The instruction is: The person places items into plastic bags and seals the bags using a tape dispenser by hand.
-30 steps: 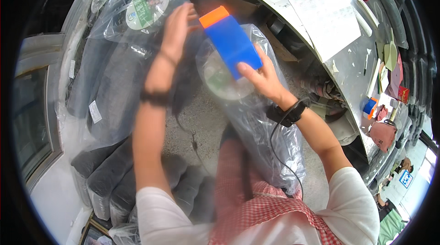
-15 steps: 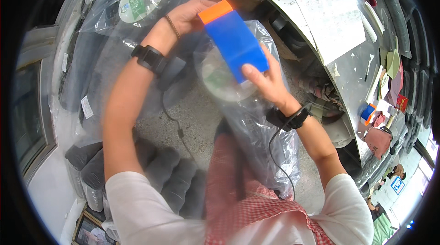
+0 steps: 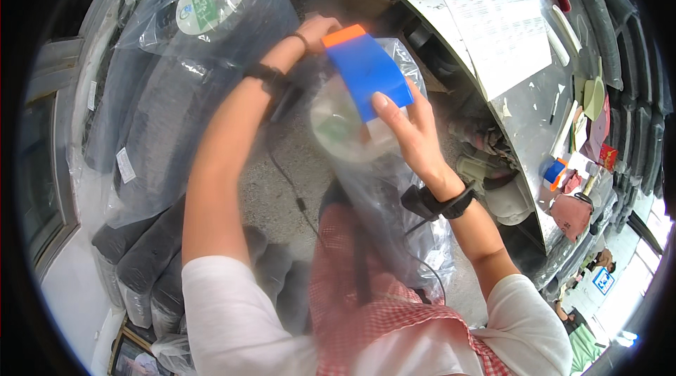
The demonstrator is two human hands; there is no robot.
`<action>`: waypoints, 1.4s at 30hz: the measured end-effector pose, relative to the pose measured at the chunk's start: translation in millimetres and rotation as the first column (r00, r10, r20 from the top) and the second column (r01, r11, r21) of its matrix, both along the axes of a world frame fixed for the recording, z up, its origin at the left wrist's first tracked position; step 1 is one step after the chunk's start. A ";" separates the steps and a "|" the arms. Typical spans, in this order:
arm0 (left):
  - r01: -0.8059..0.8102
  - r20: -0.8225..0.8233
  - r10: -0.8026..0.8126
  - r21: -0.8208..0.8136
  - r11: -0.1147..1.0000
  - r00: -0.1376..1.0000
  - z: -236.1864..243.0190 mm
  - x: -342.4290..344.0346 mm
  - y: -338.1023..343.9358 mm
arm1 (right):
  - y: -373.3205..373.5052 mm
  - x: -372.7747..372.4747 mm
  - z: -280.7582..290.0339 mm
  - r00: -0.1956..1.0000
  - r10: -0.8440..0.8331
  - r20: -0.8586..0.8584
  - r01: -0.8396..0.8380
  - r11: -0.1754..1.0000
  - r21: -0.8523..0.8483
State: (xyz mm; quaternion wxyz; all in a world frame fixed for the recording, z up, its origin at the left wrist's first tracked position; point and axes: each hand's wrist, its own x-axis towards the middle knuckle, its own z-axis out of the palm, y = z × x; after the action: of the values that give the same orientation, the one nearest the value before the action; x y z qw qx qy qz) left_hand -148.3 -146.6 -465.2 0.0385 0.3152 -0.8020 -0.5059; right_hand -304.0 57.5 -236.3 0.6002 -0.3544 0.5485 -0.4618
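Note:
My right hand [image 3: 412,126] grips the near end of a blue and orange block-like tool [image 3: 370,73], thumb on its blue face and fingers round the far side. The tool is tilted, its orange end pointing up and left. Beside that end is my left hand [image 3: 318,29], curled closed, with its fingertips hidden; I cannot see what they hold. Directly below the tool stands a clear plastic bag [image 3: 415,235] with a round pale label [image 3: 338,122], leaning by my legs. A whitish part shows under the tool's near end.
Bagged grey rolls [image 3: 162,108] stand at the left, with more grey rolls [image 3: 155,256] lower down. A curved-edge table [image 3: 517,122] on the right carries paper sheets [image 3: 496,38], a smaller blue and orange tool [image 3: 555,173] and a pink pouch [image 3: 570,215]. A cable [image 3: 299,196] hangs between my arms.
The orange end has come slightly down and to the right. My left hand has shifted right and lower, its fingers more curled. My right hand keeps its grip on the tool.

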 end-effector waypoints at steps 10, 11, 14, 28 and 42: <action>-0.045 0.096 -0.002 0.491 0.870 0.995 82.1 -34.5 40.8 | 47.2 -41.3 30.4 0.991 0.019 -0.130 -0.006 0.995 0.102; -0.028 0.127 -0.026 0.398 0.917 0.992 86.5 -35.7 41.2 | 70.0 -49.8 40.2 0.987 0.032 -0.156 -0.008 0.989 0.149; -0.011 0.334 -0.061 0.211 0.977 0.940 106.7 -41.8 29.9 | 149.0 -70.6 71.7 0.983 0.088 -0.161 -0.051 0.974 0.221; -0.107 0.075 0.254 -0.768 0.631 0.964 136.4 -91.4 179.2 | 268.9 -103.9 58.6 0.935 0.144 -0.323 0.012 0.900 0.435; -0.102 -0.375 0.644 0.810 0.578 0.667 203.8 -136.4 560.7 | 267.7 -132.4 23.5 0.965 -0.006 -0.261 0.025 0.997 0.072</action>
State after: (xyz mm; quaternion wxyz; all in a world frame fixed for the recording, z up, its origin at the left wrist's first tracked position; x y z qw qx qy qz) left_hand -284.7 414.1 -261.5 0.2923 0.2849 -0.3717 -0.8338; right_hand -436.4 325.1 -212.8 0.5319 -0.3853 0.6423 -0.3950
